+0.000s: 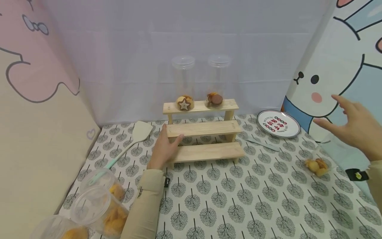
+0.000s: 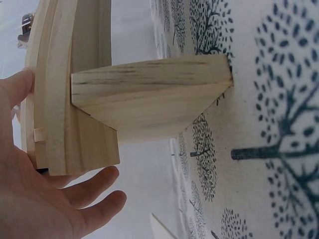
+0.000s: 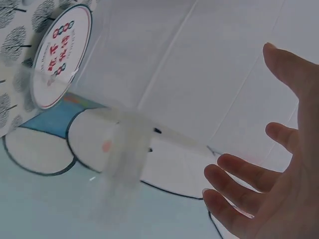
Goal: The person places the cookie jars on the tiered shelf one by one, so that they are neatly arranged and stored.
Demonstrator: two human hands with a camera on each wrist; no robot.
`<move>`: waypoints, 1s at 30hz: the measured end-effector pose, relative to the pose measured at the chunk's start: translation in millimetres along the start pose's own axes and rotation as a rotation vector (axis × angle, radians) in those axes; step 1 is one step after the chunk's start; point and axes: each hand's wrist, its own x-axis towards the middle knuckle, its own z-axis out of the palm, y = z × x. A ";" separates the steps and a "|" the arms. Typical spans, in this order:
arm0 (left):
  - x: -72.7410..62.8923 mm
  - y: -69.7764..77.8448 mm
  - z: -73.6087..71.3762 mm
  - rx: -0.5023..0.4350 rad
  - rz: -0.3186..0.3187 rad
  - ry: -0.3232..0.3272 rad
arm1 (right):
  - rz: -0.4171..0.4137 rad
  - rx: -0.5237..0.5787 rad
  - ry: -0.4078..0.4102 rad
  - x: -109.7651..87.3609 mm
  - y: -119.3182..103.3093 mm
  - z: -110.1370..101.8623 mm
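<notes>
My left hand (image 1: 162,151) grips the left end of the middle step of a wooden three-step shelf (image 1: 206,128). In the left wrist view its thumb lies along one side of the wood (image 2: 82,124), with the fingers around the other. Two tall clear jars hold cookies on the top step, one jar (image 1: 184,103) on the left and another jar (image 1: 215,99) on the right. My right hand (image 1: 356,127) is raised at the right, thumb and fingers spread, holding nothing. Below it on the tablecloth stands a clear jar of cookies (image 1: 317,166).
Several clear jars of cookies (image 1: 114,219) stand at the front left, beside my left sleeve. Behind them lies a spatula (image 1: 123,151) with a mint handle. A fork (image 1: 262,143) lies right of the shelf, near a round printed plate (image 1: 279,123) against the back curtain.
</notes>
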 end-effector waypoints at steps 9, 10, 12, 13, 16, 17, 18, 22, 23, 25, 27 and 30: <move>0.5 -1.2 -1.7 0.007 -0.003 0.001 | 0.112 -0.050 0.068 -31.9 50.3 19.4; 0.4 -1.2 -1.9 0.006 -0.010 0.000 | 0.116 -0.035 0.071 -34.1 53.6 21.0; 0.2 -1.5 -2.7 0.006 -0.018 -0.003 | 0.118 -0.013 0.073 -37.2 58.8 23.7; 0.1 -1.6 -3.0 0.004 -0.019 -0.005 | 0.115 -0.013 0.077 -38.2 60.7 24.9; 0.1 -2.3 -3.7 0.002 -0.019 -0.002 | 0.093 -0.023 0.083 -41.3 64.5 29.2; 0.3 -2.5 -3.8 0.001 -0.016 -0.002 | 0.090 -0.027 0.081 -42.2 65.1 30.9; 0.4 -2.8 -3.8 0.000 -0.015 0.000 | 0.089 -0.031 0.077 -43.0 65.6 32.8; 0.6 -3.8 -3.4 0.004 0.003 -0.004 | 0.100 0.007 0.040 -46.5 68.3 41.8; 0.4 -3.8 -3.2 0.003 0.005 -0.006 | 0.101 0.024 0.028 -47.4 69.2 44.1; 0.0 -3.7 -2.5 0.002 0.005 -0.012 | 0.089 0.057 0.019 -49.3 71.4 48.8; -0.4 -3.1 -1.5 -0.002 0.001 -0.015 | 0.085 0.087 0.007 -51.1 73.5 52.8; -0.3 -3.0 1.1 0.000 -0.005 -0.015 | 0.094 0.109 -0.007 -54.8 75.1 57.4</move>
